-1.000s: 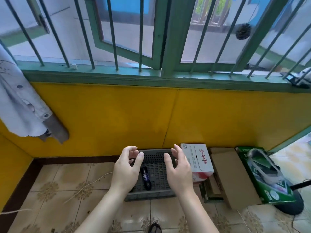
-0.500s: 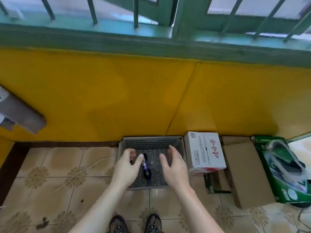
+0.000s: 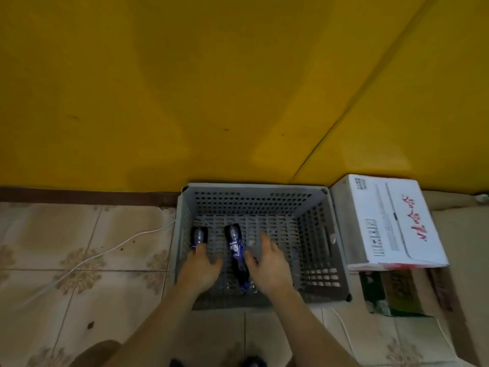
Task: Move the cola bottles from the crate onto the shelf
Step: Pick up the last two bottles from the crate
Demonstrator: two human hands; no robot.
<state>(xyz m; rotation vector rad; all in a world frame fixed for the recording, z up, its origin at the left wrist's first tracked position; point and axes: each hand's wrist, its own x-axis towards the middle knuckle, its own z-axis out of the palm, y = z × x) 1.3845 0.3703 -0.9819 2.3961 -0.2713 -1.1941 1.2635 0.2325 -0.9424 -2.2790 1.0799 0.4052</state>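
A grey perforated crate [image 3: 312, 207] stands on the tiled floor against the yellow wall. Two dark cola bottles with blue labels lie inside it: one by the left wall [image 3: 199, 235], one near the middle [image 3: 236, 254]. My left hand [image 3: 199, 270] reaches into the crate and covers the near end of the left bottle; whether its fingers close round the bottle is hidden. My right hand [image 3: 267, 266] hovers just right of the middle bottle with fingers spread, holding nothing. No shelf is in view.
A white carton with red lettering [image 3: 389, 221] sits directly right of the crate, on top of brown cardboard [image 3: 455, 234] and a green box [image 3: 383, 295]. A white cable [image 3: 105, 252] runs across the floor tiles on the left.
The view has tilted down and moved closer, so the window is gone. Both hands have dropped into the crate. A second bottle by the left wall now shows.
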